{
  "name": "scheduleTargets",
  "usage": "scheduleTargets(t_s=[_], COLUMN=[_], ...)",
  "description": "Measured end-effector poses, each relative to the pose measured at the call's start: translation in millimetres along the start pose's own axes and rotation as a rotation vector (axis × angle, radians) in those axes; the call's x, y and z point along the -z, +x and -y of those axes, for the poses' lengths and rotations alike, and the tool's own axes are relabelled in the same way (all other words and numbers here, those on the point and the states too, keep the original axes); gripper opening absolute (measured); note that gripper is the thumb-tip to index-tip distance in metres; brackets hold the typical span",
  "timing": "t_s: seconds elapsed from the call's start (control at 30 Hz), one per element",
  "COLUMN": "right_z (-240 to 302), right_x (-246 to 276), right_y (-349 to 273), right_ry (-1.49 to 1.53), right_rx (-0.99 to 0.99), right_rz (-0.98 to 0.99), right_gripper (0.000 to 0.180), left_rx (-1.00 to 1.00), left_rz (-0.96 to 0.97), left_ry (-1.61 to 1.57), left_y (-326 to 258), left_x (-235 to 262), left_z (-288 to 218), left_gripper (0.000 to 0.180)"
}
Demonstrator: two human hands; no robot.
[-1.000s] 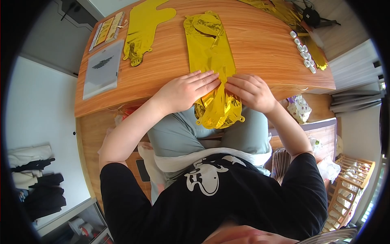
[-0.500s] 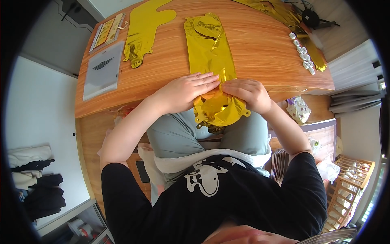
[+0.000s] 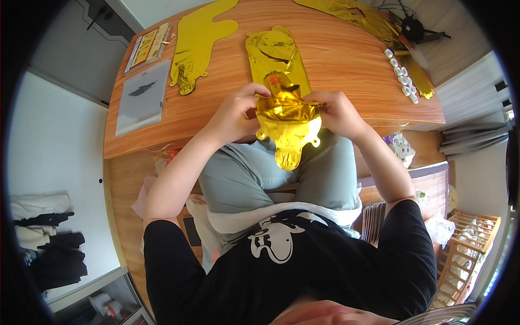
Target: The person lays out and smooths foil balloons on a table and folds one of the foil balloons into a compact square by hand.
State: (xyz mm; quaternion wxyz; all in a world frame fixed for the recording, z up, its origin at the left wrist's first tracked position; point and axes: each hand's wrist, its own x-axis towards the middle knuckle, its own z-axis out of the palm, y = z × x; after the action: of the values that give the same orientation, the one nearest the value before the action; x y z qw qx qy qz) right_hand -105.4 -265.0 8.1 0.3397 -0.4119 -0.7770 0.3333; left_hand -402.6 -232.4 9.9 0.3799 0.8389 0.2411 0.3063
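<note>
A long gold foil balloon lies flat on the wooden table and hangs over its near edge. My left hand and my right hand grip its near end from either side, folding and bunching it up above my lap. The crumpled lower part, with small round tabs, dangles between my knees. The flat upper part stretches away across the table.
Another flat gold foil balloon lies to the left, with a clear plastic sleeve and a packet beside it. More gold foil, a row of small white caps and a black device sit far right.
Both hands have lifted the balloon's near end off the table edge and folded it over. The hanging foil is now bunched higher between my hands.
</note>
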Motion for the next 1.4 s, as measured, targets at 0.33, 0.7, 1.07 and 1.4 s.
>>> scheduleTargets(t_s=[0.33,0.7,1.07,1.4], right_z=[-3,13,17,20], right_x=[4,8,8,7], right_y=[27,50,61,66], right_ry=[0.176,0.118,0.024,-0.041], right_rx=[-0.285,-0.576,-0.715,-0.740], right_rz=[0.035,0.133,0.128,0.160], right_gripper=[0.027,0.034,0.037,0.039], left_rx=[0.540,0.437,-0.204,-0.028], left_rz=[0.065,0.012,-0.454,-0.205], left_ry=[0.292,0.226,0.875,1.058], left_y=[24,18,-36,-40], left_x=[9,13,-61,-87], left_z=[-19,-27,-18,-17], left_gripper=[0.032,0.072,0.085,0.073])
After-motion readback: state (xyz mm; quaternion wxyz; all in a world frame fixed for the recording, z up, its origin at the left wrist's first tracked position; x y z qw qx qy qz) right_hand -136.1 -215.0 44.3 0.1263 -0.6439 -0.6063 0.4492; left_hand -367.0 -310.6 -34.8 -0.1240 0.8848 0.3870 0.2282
